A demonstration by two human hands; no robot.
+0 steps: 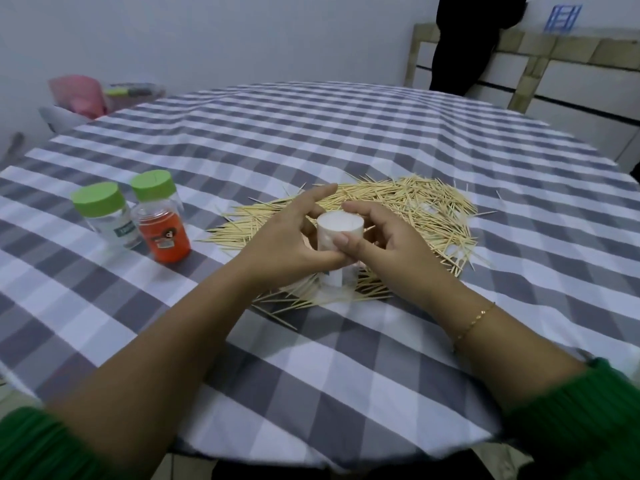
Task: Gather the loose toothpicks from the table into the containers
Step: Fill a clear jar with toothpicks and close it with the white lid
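Head view. Both hands meet over the near edge of the toothpicks [363,220], a broad loose heap lying on the checked table [346,358] from about 9 o'clock round to 3 o'clock of the hands. The left hand [287,244] curls round the side of a white tub [337,237], thumb in front and fingers behind. The right hand [381,237] pinches the tub's white lid at the rim, thumb on the near side and fingers arched over the far side. The tub stands upright, its base among the sticks at 6 o'clock; whether it rests on them or is lifted clear I cannot tell. The lid looks closed, so nothing appears to have gone into it yet.

Two more containers stand well apart at 9 o'clock: a clear jar [107,216] and an orange jar [161,223], touching or nearly so, both with green caps on.

Risks, as I judge them: a lid that gives suddenly could jerk the tub and scatter sticks, and the forearms, low over the near fringe, could drag strays toward 6 o'clock, where the table edge is near.

There is open cloth at 12 o'clock beyond the heap and at 3 o'clock. The jars limit sweeps to 9 o'clock.
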